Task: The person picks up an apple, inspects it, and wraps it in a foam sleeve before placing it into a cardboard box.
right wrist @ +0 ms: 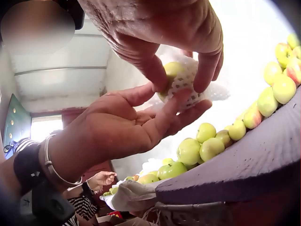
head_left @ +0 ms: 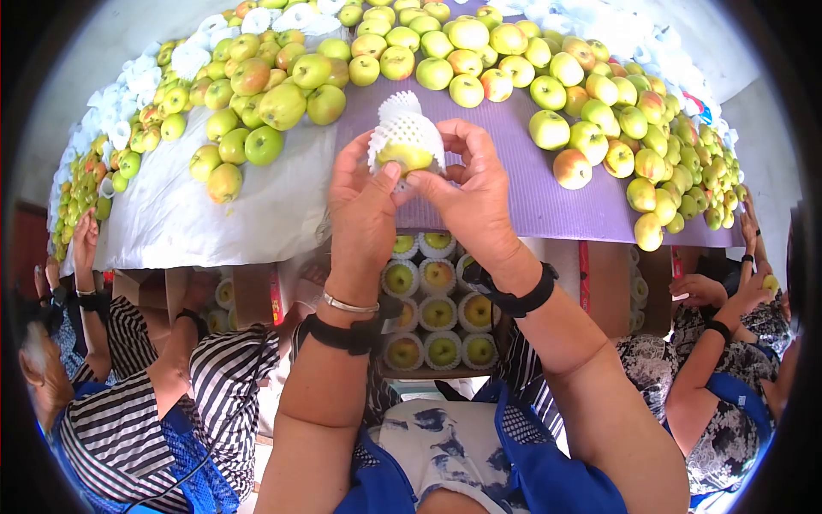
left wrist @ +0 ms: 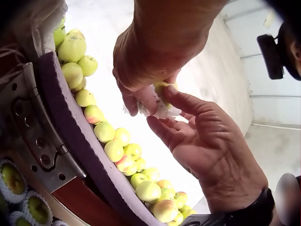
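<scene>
A yellow-green apple (head_left: 409,157) sits inside a white foam net sleeve (head_left: 399,127), its bare lower end facing me. My left hand (head_left: 361,182) holds it from the left, thumb at the uncovered part. From the other side my right hand (head_left: 476,190) grips it, thumb and fingers around the net. In the right wrist view, the netting (right wrist: 190,77) covers much of the fruit, and its loose end sticks out beyond the fingers. The left wrist view shows the apple (left wrist: 162,92) partly hidden behind the fingers of both hands.
Loose apples (head_left: 548,128) spread over a table with a purple ribbed mat (head_left: 522,193) and a white cloth (head_left: 163,227). White foam nets (head_left: 141,81) lie farther back. Below the table edge, a box holds net-wrapped apples (head_left: 438,313). People work on both sides, a striped sleeve (head_left: 120,428) at left.
</scene>
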